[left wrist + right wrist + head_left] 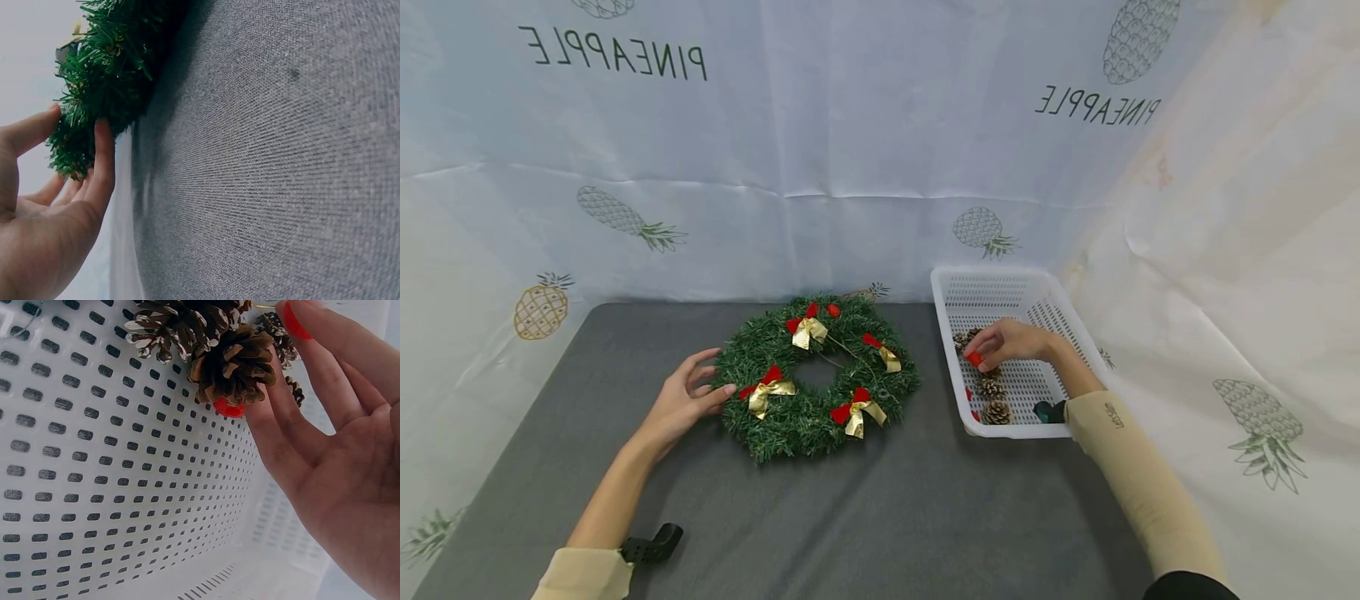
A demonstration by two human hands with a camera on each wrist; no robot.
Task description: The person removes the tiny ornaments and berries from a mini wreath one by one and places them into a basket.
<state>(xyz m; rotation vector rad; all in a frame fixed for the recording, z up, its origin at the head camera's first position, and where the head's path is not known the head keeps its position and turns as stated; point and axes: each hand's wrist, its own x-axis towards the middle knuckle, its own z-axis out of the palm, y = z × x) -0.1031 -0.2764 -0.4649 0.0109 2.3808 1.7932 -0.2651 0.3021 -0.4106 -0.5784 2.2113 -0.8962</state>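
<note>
A green wreath (752, 433) with red and gold bows lies on the grey table. My left hand (683, 400) holds its left edge, and in the left wrist view the thumb and fingers stand on either side of the green tips (78, 119). Over at the white basket (1030, 367), my right hand (1011, 342) reaches inside and pinches a small red ball (295, 320) between thumb and fingers. Brown pine cones (231, 365), some white-tipped, lie by its fingers. Another red ball (229, 407) shows beneath one cone.
A dark green item (1047, 411) sits in the basket's near right corner, partly behind the right sleeve. One red ball (833, 310) shows on the wreath near its top bow. Behind the table (865, 517) hangs a pineapple-printed cloth (865, 150).
</note>
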